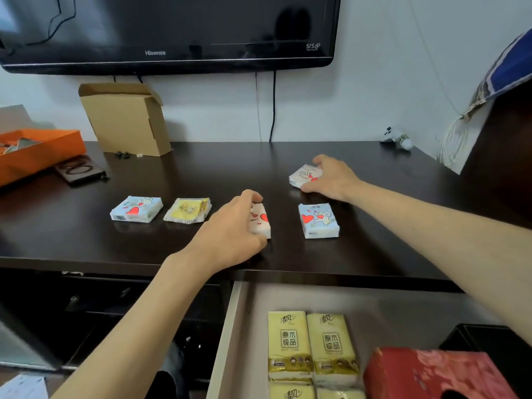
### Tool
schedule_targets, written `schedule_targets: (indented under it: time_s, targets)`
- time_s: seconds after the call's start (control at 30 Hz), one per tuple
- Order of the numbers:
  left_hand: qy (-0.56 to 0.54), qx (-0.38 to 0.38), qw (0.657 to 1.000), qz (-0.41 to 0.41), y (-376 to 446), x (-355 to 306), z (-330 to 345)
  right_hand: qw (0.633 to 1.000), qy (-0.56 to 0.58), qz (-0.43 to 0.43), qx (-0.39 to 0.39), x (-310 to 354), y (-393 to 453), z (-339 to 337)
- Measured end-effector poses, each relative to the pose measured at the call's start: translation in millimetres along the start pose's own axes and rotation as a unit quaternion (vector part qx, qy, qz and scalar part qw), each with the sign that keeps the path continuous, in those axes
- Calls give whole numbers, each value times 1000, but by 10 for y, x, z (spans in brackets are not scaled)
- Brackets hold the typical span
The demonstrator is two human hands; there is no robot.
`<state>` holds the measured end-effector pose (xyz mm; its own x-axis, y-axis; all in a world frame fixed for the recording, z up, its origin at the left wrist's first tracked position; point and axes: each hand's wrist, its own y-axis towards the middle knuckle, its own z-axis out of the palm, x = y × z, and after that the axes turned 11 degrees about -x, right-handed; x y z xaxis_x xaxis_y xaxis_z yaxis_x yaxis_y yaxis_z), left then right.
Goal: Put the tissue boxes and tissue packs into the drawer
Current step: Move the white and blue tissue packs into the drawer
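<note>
Several small tissue packs lie on the dark tabletop (259, 162). My left hand (230, 228) closes around a white pack with red hearts (261, 218) near the front edge. My right hand (331, 177) grips a pink-white pack (302, 175) farther back. A blue heart pack (318, 221) lies free between them, another blue pack (136, 209) and a yellow pack (188, 210) sit to the left. Below, the open drawer (230, 335) holds yellow tissue packs (312, 344) and a red tissue box (431, 372).
A cardboard box (126, 118) stands at the back left under the television (172, 30). An orange tray (37, 151) and a dark case (79, 169) sit at the far left. A cable (273, 110) hangs down the wall. A white bag (466, 133) is at the right.
</note>
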<state>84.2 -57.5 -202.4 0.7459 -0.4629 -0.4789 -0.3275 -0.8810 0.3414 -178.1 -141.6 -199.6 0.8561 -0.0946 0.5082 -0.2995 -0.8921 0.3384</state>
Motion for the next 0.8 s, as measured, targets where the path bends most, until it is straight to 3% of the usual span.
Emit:
schedule_targets:
  time_s: [0.2,0.47,0.63,0.8]
  targets:
    - [-22,-17,999,37,-162,-92,-147,991,109,-64,-34,73,-458,-397]
    - [-83,66,986,129,-1023,-185,-384,971,192,-141,21,75,-1718,-1063]
    - [-70,133,976,157,-1454,-192,-346,974,81,-195,80,-10,-2538,-1230]
    - [-14,166,962,214,-1619,-177,-173,966,-6,-197,169,-80,-3050,-1193]
